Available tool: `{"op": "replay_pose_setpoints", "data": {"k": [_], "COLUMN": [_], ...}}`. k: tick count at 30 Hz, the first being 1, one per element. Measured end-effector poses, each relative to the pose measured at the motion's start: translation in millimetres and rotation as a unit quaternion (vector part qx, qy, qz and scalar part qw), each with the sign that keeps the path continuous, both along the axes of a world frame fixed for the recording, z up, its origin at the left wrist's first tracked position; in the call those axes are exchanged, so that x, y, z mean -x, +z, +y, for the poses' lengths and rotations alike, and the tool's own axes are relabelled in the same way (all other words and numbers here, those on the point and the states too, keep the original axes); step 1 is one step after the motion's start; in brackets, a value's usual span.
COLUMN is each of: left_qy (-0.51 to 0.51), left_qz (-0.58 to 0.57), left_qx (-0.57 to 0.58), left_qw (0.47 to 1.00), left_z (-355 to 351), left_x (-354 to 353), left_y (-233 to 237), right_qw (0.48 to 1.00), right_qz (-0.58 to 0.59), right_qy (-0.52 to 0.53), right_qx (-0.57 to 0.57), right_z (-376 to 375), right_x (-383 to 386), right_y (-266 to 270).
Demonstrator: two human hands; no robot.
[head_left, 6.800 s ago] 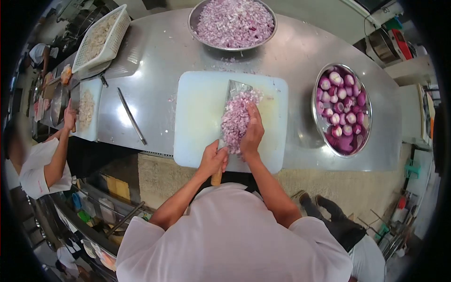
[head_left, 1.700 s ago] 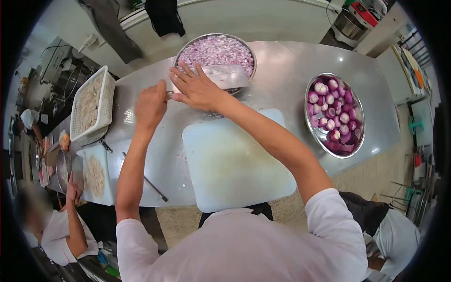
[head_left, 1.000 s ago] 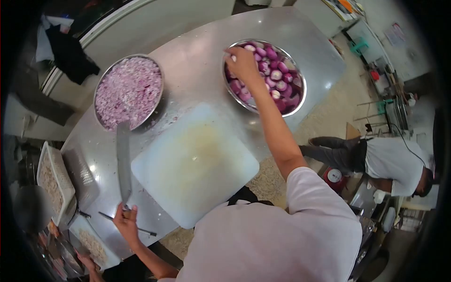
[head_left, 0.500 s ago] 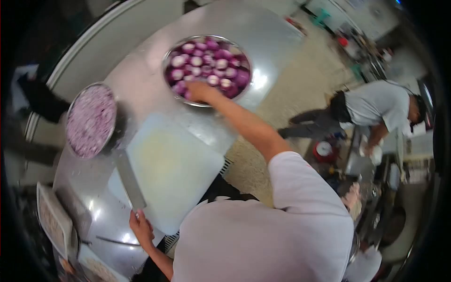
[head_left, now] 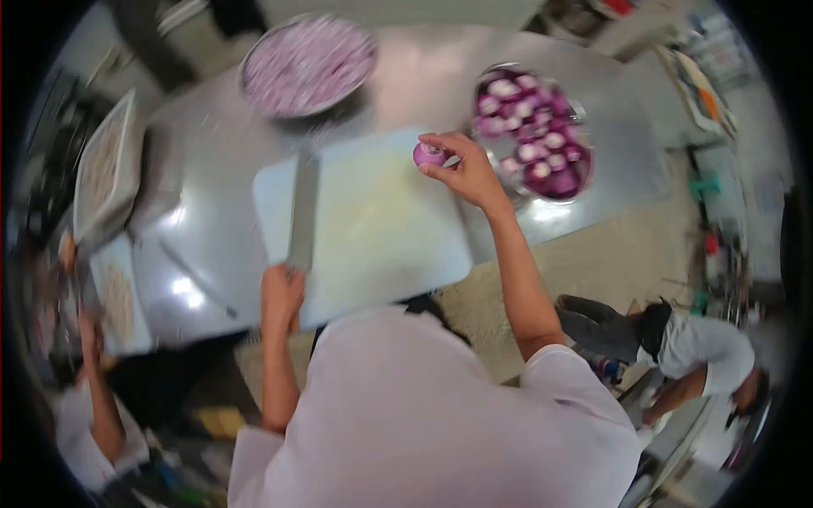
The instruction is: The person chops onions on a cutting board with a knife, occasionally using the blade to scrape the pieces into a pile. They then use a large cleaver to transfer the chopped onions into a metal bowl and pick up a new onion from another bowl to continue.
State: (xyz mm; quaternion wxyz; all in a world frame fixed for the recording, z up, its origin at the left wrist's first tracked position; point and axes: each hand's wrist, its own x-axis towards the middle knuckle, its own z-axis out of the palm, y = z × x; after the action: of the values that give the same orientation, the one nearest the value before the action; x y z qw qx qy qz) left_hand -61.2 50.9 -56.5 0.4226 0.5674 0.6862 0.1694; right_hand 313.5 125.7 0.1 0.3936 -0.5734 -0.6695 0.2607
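Between the fingers and thumb of my right hand (head_left: pixel 464 172) is a peeled red onion (head_left: pixel 430 154), held over the far right corner of a white cutting board (head_left: pixel 381 245). My left hand (head_left: pixel 282 292) is closed round the handle of a large knife (head_left: pixel 303 216), whose broad blade points away from me over the board's left side. To the right of the board stands a round metal bowl (head_left: pixel 588 135) of peeled red onions (head_left: pixel 529 127). Beyond the board, at the far left, a second bowl (head_left: pixel 296 113) is heaped with chopped onion (head_left: pixel 309 63).
The metal table (head_left: pixel 220 195) carries a long thin tool (head_left: pixel 195 275) left of the board. Farther left are a white tub (head_left: pixel 127 182) and another board (head_left: pixel 140 317) with pale pieces, beside a co-worker's arm (head_left: pixel 95 364). Another person (head_left: pixel 703 343) bends over at the right.
My right hand has come out of the onion bowl with one onion and moved to the board. The view has turned, and my left hand still holds the knife.
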Motion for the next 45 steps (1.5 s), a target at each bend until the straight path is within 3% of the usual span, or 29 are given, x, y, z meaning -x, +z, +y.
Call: {"op": "replay_pose_setpoints", "data": {"k": [2,4,6,8,10,18,24,29,31,34,37,39,42,45], "left_qy": [-0.023,-0.018,-0.017,-0.030,-0.047,-0.174,-0.199,-0.185,-0.182,-0.170,-0.156,-0.159,-0.147,-0.121], "left_qz": [0.043,0.059,0.057,0.066,0.075,0.115,0.139,0.112,0.087,0.115,0.123,0.028,0.049,0.044], "left_qx": [-0.053,-0.070,-0.098,-0.108,-0.117,-0.069,-0.048,-0.153,-0.202,-0.198,-0.160,-0.110,-0.059,-0.083], "left_qw": [0.997,0.996,0.993,0.991,0.989,0.976,0.969,0.964,0.958,0.958,0.967,0.981,0.986,0.988], "left_z": [0,-1,-1,-2,-5,-29,-33,5,20,23,10,3,-13,-21], "left_x": [-1,-15,-25,-21,-22,-37,-47,-77,-82,-72,-60,-58,-49,-49], "left_y": [-5,5,25,26,37,83,71,4,4,8,20,45,51,34], "right_qw": [0.992,0.986,0.984,0.982,0.991,0.996,0.996,0.997,0.996,0.994,0.992,0.987,0.991,0.992], "right_qz": [0.030,0.020,-0.072,-0.072,-0.046,-0.066,-0.070,-0.048,-0.018,0.016,-0.056,-0.108,-0.075,-0.077], "right_qy": [0.083,0.122,0.160,0.177,0.117,0.037,0.027,0.053,0.055,0.090,0.114,0.121,0.113,0.095], "right_qx": [0.093,0.111,0.028,0.011,-0.043,-0.045,-0.042,0.007,-0.074,-0.052,-0.012,0.021,0.003,-0.024], "right_z": [-11,-22,-32,-32,-35,-37,-34,-35,-41,-44,-56,-64,-65,-66], "right_x": [53,94,116,120,118,129,130,123,125,132,142,142,136,135], "right_y": [-10,-36,-74,-88,-77,-71,-80,-83,-84,-89,-84,-78,-74,-77]}}
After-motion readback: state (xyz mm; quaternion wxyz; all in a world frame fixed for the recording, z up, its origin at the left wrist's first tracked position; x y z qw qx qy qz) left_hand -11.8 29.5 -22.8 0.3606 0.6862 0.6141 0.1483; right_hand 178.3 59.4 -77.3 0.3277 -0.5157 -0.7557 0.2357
